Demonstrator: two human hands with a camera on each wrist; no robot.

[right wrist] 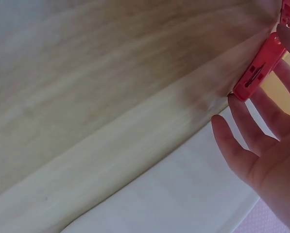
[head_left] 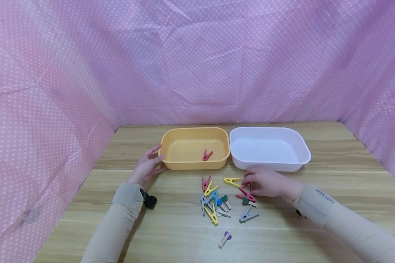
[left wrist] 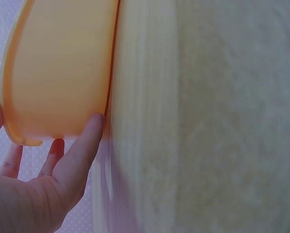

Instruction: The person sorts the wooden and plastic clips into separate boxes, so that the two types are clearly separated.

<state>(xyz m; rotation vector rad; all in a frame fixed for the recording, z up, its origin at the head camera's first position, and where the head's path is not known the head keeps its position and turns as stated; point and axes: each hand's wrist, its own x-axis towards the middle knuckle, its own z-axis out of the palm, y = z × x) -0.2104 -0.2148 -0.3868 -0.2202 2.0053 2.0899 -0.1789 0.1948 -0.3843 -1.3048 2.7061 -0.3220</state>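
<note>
The red peg (head_left: pixel 247 187) lies on the wooden table (head_left: pixel 332 204), at the right edge of the peg pile and just in front of the white tub (head_left: pixel 270 148). The right hand (head_left: pixel 266 182) pinches it with its fingertips. In the head view the hand covers most of this peg, and in the right wrist view the peg (right wrist: pixel 259 68) is cut off at the picture's edge.

The left hand (head_left: pixel 148 166) has its fingers spread, touching the left end of the orange tub (head_left: pixel 194 148). One red peg (head_left: pixel 206 155) lies inside that tub.

The pile of pegs (head_left: pixel 217 201) is a jumble of yellow, blue, grey and red, hard to tell apart. A small wooden peg with a purple heart (head_left: pixel 224 239) lies alone, nearer the person.

Pink spotted cloth (head_left: pixel 197 62) hangs all around. The right sleeve (head_left: pixel 319 202) has small writing, too tiny to read for sure.
</note>
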